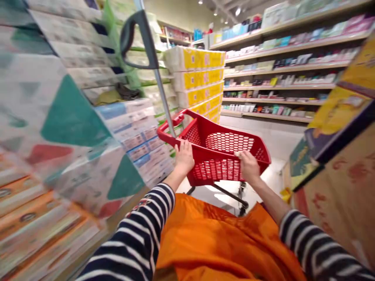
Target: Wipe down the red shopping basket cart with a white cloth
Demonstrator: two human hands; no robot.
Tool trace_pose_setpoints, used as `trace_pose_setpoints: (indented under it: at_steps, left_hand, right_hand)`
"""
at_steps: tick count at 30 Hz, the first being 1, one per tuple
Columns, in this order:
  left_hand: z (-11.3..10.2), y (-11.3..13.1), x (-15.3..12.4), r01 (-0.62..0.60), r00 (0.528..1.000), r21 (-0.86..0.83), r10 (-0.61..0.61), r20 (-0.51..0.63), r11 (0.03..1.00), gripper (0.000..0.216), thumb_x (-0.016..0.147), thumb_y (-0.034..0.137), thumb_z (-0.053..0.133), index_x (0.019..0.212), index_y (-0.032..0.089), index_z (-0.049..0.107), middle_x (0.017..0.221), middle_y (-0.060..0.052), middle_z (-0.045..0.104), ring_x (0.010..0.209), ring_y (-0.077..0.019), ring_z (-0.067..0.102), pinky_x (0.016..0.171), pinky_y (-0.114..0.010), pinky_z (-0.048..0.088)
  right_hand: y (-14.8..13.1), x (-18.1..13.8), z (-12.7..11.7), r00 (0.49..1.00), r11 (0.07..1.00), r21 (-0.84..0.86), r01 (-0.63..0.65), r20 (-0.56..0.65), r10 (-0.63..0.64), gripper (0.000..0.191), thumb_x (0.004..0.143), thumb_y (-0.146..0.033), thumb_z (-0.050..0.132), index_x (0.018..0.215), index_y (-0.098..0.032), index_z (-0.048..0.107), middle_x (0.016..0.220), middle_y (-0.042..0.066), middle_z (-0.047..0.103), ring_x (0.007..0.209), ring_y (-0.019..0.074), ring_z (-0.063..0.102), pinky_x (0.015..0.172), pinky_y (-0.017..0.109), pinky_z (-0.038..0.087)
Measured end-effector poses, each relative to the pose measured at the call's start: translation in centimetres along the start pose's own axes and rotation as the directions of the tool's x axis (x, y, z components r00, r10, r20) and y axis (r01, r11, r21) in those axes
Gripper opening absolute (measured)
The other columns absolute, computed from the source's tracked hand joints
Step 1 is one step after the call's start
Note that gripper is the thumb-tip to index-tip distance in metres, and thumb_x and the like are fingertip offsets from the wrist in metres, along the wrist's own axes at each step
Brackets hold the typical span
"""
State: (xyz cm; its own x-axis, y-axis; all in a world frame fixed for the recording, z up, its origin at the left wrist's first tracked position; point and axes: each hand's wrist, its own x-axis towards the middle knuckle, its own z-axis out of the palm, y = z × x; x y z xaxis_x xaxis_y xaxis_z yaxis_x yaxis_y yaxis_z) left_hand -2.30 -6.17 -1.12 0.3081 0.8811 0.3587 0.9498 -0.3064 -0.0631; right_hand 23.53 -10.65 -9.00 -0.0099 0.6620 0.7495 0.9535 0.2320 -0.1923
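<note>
Shop aisle, both hands (pixel 184 158) (pixel 248 166) gripping red basket (pixel 228 150) rim, tissue packs (pixel 195 72) behind

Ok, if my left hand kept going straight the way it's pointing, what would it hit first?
Your left hand grips the near rim of the basket, fingers pointing forward. Probably the metal handle pole just ahead, though depth is hard to judge.

Patterned tissue packs (pixel 73 117) stacked high on my left, yellow-wrapped packs (pixel 202 74) piled dead ahead, stocked shelves (pixel 281 66) right, cardboard boxes (pixel 345 187) close by, pale floor (pixel 275 140).
</note>
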Motion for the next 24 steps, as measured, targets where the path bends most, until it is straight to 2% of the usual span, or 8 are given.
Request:
trace_pose_setpoints:
  at_steps: [5,8,11,13,15,18,21,24]
  left_hand:
    - [0.4,-1.4,0.0,-0.043,0.998,0.057,0.046,-0.05,0.997,0.07,0.071,0.017,0.045,0.14,0.005,0.033,0.148,-0.016,0.033,0.138,-0.0292,0.021,0.11,-0.058,0.014]
    - [0.7,-1.5,-0.1,-0.058,0.994,0.06,0.063,-0.085,0.997,0.07,0.071,0.017,0.044,0.14,0.005,0.033,0.147,-0.017,0.034,0.138,-0.0293,0.023,0.11,-0.06,0.013]
    - [1.1,-1.4,-0.2,-0.062,0.99,0.05,0.068,-0.126,0.997,0.069,0.072,0.016,0.043,0.14,0.004,0.033,0.146,-0.018,0.035,0.138,-0.0296,0.022,0.11,-0.06,0.012]
    - [1.2,-1.2,-0.2,-0.059,0.989,0.041,0.064,-0.133,0.997,0.07,0.072,0.016,0.043,0.14,0.004,0.033,0.147,-0.018,0.034,0.139,-0.0298,0.021,0.11,-0.059,0.012]
    - [1.2,-1.1,-0.1,-0.061,0.991,0.034,0.064,-0.119,0.998,0.071,0.071,0.016,0.043,0.14,0.005,0.032,0.148,-0.017,0.032,0.139,-0.0293,0.02,0.111,-0.059,0.011]
    - [1.0,-1.5,-0.2,-0.081,0.994,0.029,0.083,-0.072,0.996,0.072,0.071,0.015,0.043,0.142,0.008,0.03,0.151,-0.013,0.027,0.141,-0.0271,0.018,0.112,-0.057,0.01]
    - [1.7,-2.7,-1.2,-0.059,0.997,0.022,0.06,-0.055,0.998,0.072,0.072,0.015,0.043,0.143,0.008,0.028,0.153,-0.011,0.02,0.141,-0.025,0.015,0.113,-0.055,0.01]
    - [3.2,-4.3,-3.1,0.079,0.996,0.004,-0.078,-0.041,0.997,0.072,0.074,0.016,0.045,0.143,0.008,0.027,0.154,-0.012,0.016,0.142,-0.0244,0.015,0.113,-0.052,0.014]
  right_hand:
    - [-1.5,0.7,1.6,0.995,0.999,-0.018,-0.029,0.091,0.031,0.037,0.09,-0.01,0.035,0.117,-0.011,0.06,0.126,0.016,0.057,0.122,0.0247,0.046,0.102,0.042,0.038]
    - [0.9,0.1,1.0,0.99,0.991,-0.066,-0.119,0.071,0.124,0.039,0.089,-0.009,0.034,0.119,-0.011,0.059,0.128,0.016,0.055,0.124,0.0258,0.044,0.103,0.046,0.036]
    - [3.9,-1.1,-0.4,0.947,0.939,-0.129,-0.318,-0.002,0.32,0.04,0.088,-0.009,0.034,0.12,-0.008,0.057,0.129,0.019,0.053,0.126,0.0278,0.043,0.103,0.048,0.035]
    - [4.3,-1.4,-0.4,0.931,0.923,-0.127,-0.364,-0.01,0.365,0.04,0.087,-0.008,0.035,0.121,-0.005,0.056,0.129,0.021,0.053,0.126,0.0285,0.043,0.104,0.048,0.035]
    - [2.9,-1.0,0.8,0.963,0.962,-0.065,-0.266,0.015,0.267,0.041,0.087,-0.008,0.035,0.122,-0.005,0.056,0.129,0.021,0.053,0.126,0.0278,0.043,0.105,0.047,0.036]
    - [-1.3,0.5,3.4,1.0,0.995,0.096,0.014,0.014,-0.015,0.043,0.087,-0.007,0.035,0.125,-0.013,0.055,0.132,0.015,0.053,0.129,0.0242,0.042,0.106,0.047,0.037]
    - [-6.3,3.0,5.3,0.97,0.947,0.211,0.242,-0.04,-0.239,0.049,0.086,-0.003,0.034,0.128,-0.018,0.052,0.135,0.011,0.05,0.132,0.0209,0.038,0.108,0.045,0.037]
    - [-10.9,6.3,6.1,0.902,0.867,0.254,0.43,-0.072,-0.426,0.046,0.087,-0.004,0.035,0.128,-0.014,0.052,0.138,0.012,0.048,0.135,0.0207,0.033,0.109,0.043,0.035]
